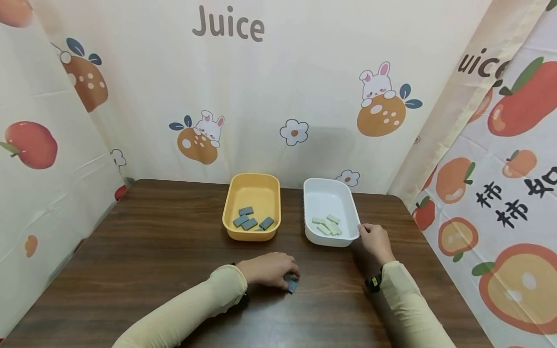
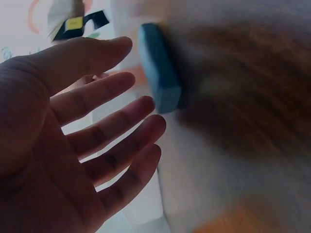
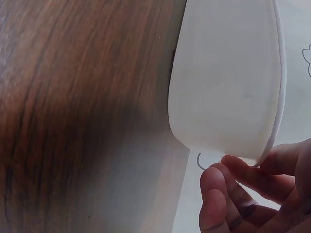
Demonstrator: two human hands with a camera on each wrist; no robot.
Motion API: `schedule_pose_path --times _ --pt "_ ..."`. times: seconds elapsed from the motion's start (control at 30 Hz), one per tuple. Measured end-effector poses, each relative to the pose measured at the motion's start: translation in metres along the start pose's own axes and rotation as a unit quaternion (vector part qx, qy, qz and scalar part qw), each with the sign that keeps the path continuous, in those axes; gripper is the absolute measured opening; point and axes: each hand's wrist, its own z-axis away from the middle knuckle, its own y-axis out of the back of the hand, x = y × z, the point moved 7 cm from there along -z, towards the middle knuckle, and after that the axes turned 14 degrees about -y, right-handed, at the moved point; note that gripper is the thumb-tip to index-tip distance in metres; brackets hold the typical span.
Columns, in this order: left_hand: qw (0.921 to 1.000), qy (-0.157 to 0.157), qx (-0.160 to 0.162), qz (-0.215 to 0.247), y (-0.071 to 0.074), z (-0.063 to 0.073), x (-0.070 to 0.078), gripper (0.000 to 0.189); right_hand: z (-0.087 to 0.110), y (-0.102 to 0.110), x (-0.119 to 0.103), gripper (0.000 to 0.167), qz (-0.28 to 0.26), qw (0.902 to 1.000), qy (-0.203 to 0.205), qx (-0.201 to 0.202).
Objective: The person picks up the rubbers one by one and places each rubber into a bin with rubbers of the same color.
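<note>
My left hand (image 1: 271,270) is over the wooden table, close to a small blue-grey rectangular block (image 1: 292,285). In the left wrist view, its fingers are loosely extended and spread, with the block (image 2: 159,68) just beyond the thumb and index fingertips and a gap between. My right hand (image 1: 376,243) pinches the rim of a white plastic bin (image 1: 329,241) at its near right corner, thumb on one side and fingers on the other in the right wrist view. Several pale green blocks (image 1: 330,228) lie inside this bin.
A yellow bin (image 1: 251,236) stands left of the white one, holding several blue-grey blocks (image 1: 250,223). Both bins are near the back edge of the brown wooden table (image 1: 130,261). Printed fruit curtains (image 1: 261,96) hang behind and at both sides.
</note>
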Motion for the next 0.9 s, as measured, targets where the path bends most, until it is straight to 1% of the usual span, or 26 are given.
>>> schedule_pose_path --times 0.07,0.13,0.4,0.5,0.7,0.9 --pt "0.9999 -0.008 -0.006 -0.011 -0.0023 -0.0018 0.0015 0.032 0.0007 0.0003 -0.0008 0.045 -0.001 1.0 0.001 0.003" --pt "0.9998 -0.009 -0.008 -0.014 -0.0035 -0.0029 0.0019 0.032 0.0009 0.001 -0.0017 0.044 -0.001 1.0 0.004 0.006" --pt "0.9999 -0.002 -0.015 0.005 -0.005 -0.0044 0.0026 0.031 0.0009 0.0003 -0.001 0.044 -0.004 1.0 -0.001 0.006" --pt "0.9999 -0.001 -0.014 0.006 -0.0054 -0.0046 0.0036 0.03 0.0008 -0.0002 -0.0012 0.045 -0.002 1.0 -0.005 0.002" --pt "0.9999 -0.013 -0.01 -0.003 -0.0076 -0.0051 0.0069 0.026 0.0004 -0.0004 0.0005 0.044 0.002 1.0 -0.007 0.003" --pt "0.9999 -0.008 -0.004 0.007 -0.005 -0.003 0.0054 0.024 0.0006 0.0004 -0.0001 0.045 0.003 1.0 -0.003 0.005"
